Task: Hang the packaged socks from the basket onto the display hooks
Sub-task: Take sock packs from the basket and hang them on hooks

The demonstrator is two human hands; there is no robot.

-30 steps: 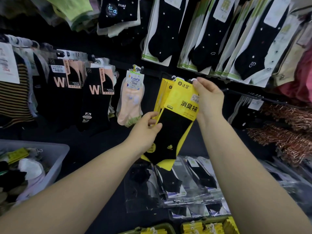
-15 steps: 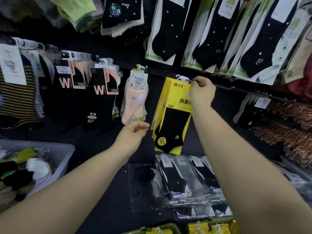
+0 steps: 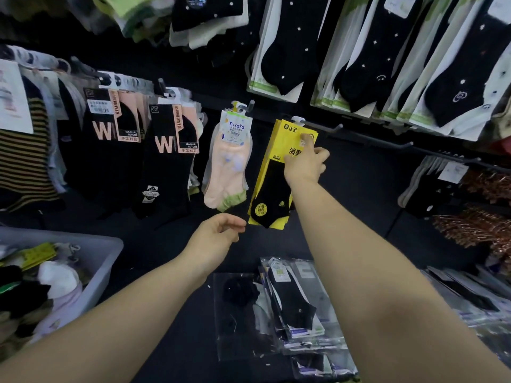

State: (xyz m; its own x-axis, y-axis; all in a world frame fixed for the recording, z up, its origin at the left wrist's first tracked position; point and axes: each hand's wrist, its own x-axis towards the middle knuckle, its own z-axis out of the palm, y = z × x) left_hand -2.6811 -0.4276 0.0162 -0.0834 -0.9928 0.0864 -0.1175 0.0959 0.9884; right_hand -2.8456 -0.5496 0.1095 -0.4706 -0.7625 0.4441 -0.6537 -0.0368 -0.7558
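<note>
A yellow sock pack (image 3: 272, 172) with a black sock hangs from a display hook (image 3: 326, 128) at mid-wall. My right hand (image 3: 304, 161) lies against the pack's upper face, its index finger stretched up and touching the yellow card, the other fingers curled. My left hand (image 3: 217, 233) hovers below and left of the pack, fingers loosely bent, holding nothing. The grey basket (image 3: 106, 252) at the lower left holds several loose sock packs, one of them yellow.
A peach sock pack (image 3: 229, 167) and black "W" packs (image 3: 168, 158) hang to the left. Dotted black socks (image 3: 287, 48) hang above. Clear-bagged socks (image 3: 293, 305) lie below the hands. A bare hook arm (image 3: 392, 146) and copper-coloured items (image 3: 481, 225) are at the right.
The yellow pack went from tilted in both hands to hanging straight on the hook. My left hand let go and dropped away to the lower left. My right hand slid from the hook end down onto the pack's face.
</note>
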